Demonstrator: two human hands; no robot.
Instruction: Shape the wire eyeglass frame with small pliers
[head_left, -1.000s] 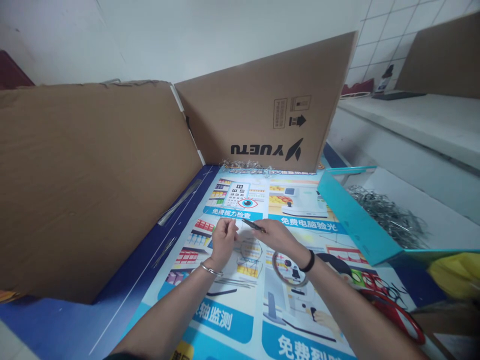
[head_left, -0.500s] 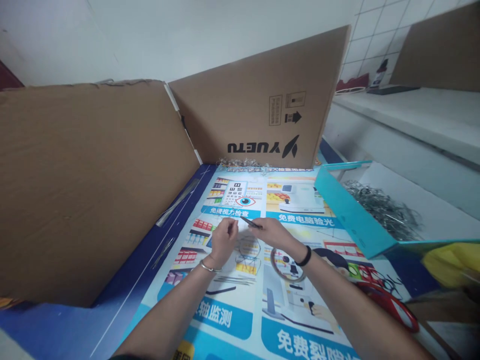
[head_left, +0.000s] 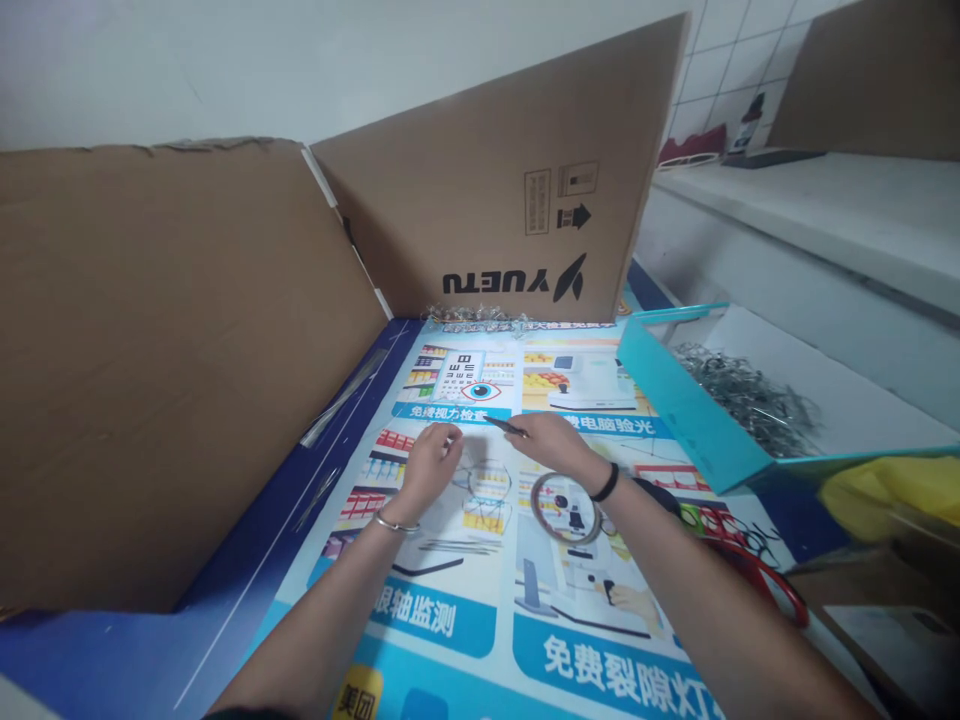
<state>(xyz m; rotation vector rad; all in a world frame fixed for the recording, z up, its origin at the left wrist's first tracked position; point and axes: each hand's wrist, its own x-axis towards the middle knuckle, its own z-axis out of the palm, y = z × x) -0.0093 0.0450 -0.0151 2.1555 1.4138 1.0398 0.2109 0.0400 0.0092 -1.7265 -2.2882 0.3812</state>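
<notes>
My right hand (head_left: 546,442) is closed round a thin dark pointed tool (head_left: 504,426), its tip pointing left above the printed poster (head_left: 506,590). To its left is my left hand (head_left: 435,462), with a metal bangle at the wrist. Its fingers are curled together, and anything between them is too small to make out. The hands are apart. A ring-shaped coil (head_left: 535,507) lies beside my right wrist. Thin wire pieces (head_left: 457,547) lie on the poster below my left hand.
Cardboard panels (head_left: 495,200) stand at the back and left (head_left: 172,370). A turquoise box (head_left: 679,405) at the right holds tangled metal wire pieces (head_left: 750,400). Nearby are yellow material (head_left: 885,495) and a red-handled object (head_left: 784,585). A white ledge (head_left: 840,215) runs along the right.
My left hand has moved left and away from the tool, widening the gap between my hands. The tool remains in my right hand. The whole view has shifted slightly.
</notes>
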